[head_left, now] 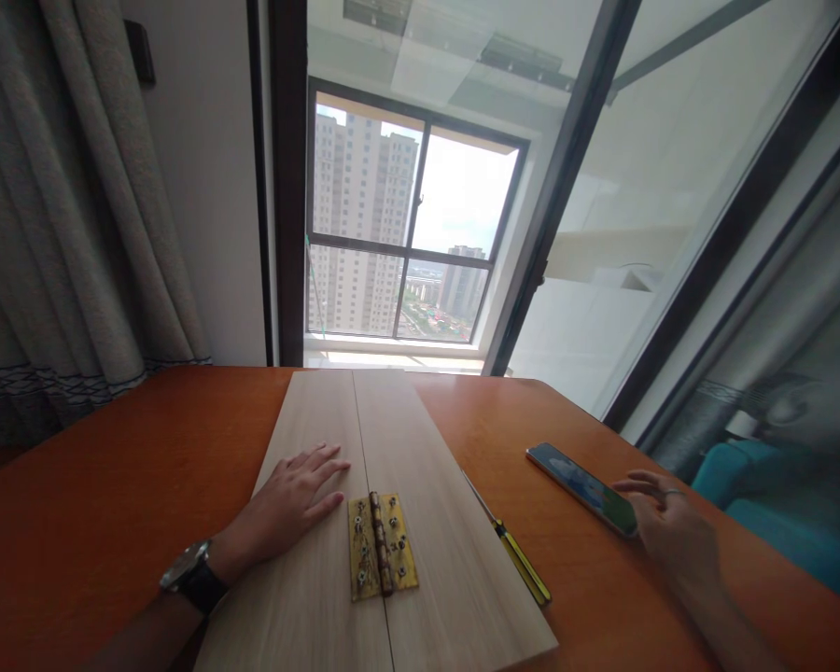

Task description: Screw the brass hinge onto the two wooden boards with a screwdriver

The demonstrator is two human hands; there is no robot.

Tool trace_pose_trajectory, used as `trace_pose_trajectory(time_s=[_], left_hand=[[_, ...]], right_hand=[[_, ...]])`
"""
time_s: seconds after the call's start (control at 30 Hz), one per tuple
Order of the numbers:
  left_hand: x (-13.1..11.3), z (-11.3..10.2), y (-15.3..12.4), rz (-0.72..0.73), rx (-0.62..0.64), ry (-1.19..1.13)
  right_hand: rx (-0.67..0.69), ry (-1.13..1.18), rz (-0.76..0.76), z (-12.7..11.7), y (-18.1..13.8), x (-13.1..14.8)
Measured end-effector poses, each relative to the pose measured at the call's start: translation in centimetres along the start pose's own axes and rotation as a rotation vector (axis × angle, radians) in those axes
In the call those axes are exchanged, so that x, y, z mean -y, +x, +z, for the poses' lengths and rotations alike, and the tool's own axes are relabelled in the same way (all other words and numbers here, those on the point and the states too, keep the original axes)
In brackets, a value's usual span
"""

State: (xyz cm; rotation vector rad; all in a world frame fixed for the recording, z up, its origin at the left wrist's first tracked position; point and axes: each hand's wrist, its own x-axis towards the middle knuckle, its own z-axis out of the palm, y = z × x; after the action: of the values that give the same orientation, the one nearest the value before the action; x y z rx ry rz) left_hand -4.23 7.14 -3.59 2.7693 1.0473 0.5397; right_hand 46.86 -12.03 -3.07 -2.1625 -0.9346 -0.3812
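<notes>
My left hand (295, 499) lies flat with fingers spread on the left of two pale wooden boards (448, 569), which sit edge to edge. A brass-coloured butt hinge (383, 546) straddles their seam just right of that hand, opened flat, with screws showing in both leaves. My right hand (672, 532) has its fingers bent around the near end of a smartphone (581, 490), whose screen is lit. The phone is low over the table; whether it touches the wood I cannot tell. A screwdriver (522, 560) with a yellow and black handle lies along the boards' right edge.
The orange-brown wooden table (112, 467) extends on both sides of the boards. Beyond its far edge are a glass door frame and a window (413, 215). A grey curtain (63, 205) hangs at the left, and a teal seat (777, 485) stands at the right.
</notes>
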Motion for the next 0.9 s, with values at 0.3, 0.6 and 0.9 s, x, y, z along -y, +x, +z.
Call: trace_pose_trajectory(time_s=[0.3,0.6,0.9], left_hand=[[-0.3,-0.2,0.1,-0.015,0.025,0.013],[-0.3,0.0,0.1,0.011,-0.003,-0.005],[-0.3,0.0,0.1,0.019,-0.019,-0.023]], right_hand=[[-0.063,-0.021,0.032,0.1,-0.4,0.9],[-0.111,-0.069,0.004,0.0,-0.5,1.0],[-0.153,-0.06,-0.079,0.3,-0.5,1.7]])
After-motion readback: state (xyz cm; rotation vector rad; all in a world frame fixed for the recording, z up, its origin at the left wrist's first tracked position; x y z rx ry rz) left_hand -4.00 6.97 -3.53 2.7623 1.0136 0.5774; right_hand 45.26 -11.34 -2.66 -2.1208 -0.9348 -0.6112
